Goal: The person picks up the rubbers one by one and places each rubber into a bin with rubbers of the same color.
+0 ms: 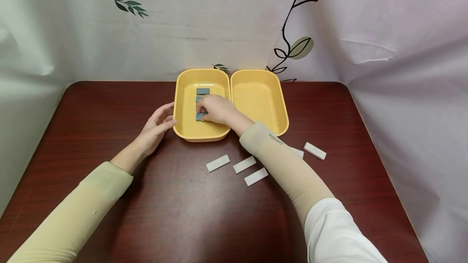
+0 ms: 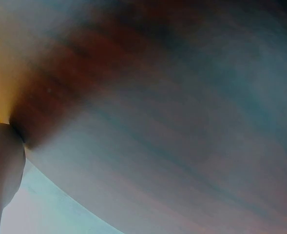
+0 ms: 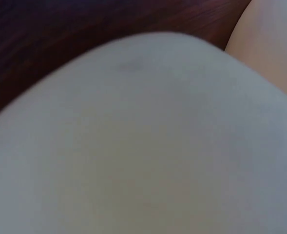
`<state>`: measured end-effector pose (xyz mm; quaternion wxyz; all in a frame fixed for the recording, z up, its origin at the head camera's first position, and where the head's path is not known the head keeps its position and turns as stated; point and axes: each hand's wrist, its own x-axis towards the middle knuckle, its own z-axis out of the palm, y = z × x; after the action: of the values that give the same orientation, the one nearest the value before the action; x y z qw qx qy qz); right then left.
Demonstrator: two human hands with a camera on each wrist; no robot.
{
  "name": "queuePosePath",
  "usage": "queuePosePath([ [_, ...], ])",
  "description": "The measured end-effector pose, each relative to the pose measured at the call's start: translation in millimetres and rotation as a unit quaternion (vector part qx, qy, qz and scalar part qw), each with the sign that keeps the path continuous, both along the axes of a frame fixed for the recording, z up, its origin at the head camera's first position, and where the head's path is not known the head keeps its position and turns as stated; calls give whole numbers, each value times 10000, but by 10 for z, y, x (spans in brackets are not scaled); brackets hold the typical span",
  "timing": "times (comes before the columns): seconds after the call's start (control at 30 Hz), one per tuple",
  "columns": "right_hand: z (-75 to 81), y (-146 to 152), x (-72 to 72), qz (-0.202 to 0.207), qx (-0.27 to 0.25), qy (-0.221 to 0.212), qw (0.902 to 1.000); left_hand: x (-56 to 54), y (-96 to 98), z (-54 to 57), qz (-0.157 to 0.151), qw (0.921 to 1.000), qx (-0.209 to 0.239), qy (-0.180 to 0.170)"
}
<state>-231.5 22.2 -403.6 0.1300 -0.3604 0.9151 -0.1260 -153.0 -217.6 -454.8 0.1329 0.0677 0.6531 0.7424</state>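
Note:
In the head view, several small blue blocks lie in a column inside the left yellow tray (image 1: 184, 127). The farthest blue block (image 1: 202, 91) lies fully in sight, and a second (image 1: 198, 98) is partly covered by my right hand (image 1: 218, 109). With curled fingers and thumb, that hand pinches the nearest blue block (image 1: 198, 117) at the tray floor. My left hand (image 1: 156, 127) rests against the tray's left outer side, thumb by the rim, fingers extended. The left wrist view is blurred, with a fingertip (image 2: 4, 165) at its left edge. A pale blurred surface fills most of the right wrist view.
An identical yellow tray (image 1: 257, 100) adjoins on the right. Several white blocks lie on the dark red table (image 1: 175, 214), among them one on the left (image 1: 218, 163) and one far right (image 1: 315, 151). The right forearm partly covers another. Patterned curtains stand behind.

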Motion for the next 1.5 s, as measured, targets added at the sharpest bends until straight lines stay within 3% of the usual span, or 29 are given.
queuePosePath([
  [0.3,42,30,-9,-12,-618,-160,9980,-2,-2,-2,-8,10000,-19,-4],
  [0.6,251,121,50,77,-1119,-140,9936,-9,5,-10,26,10000,-27,-9],
  [0.8,407,229,143,66,-1395,-134,9901,-9,5,-9,18,10000,18,27],
  [1.1,521,445,323,209,-1376,98,9902,-4,0,-13,8,10000,77,51],
  [1.5,553,691,527,362,-1585,231,9864,2,-8,-7,-38,10000,15,22],
])
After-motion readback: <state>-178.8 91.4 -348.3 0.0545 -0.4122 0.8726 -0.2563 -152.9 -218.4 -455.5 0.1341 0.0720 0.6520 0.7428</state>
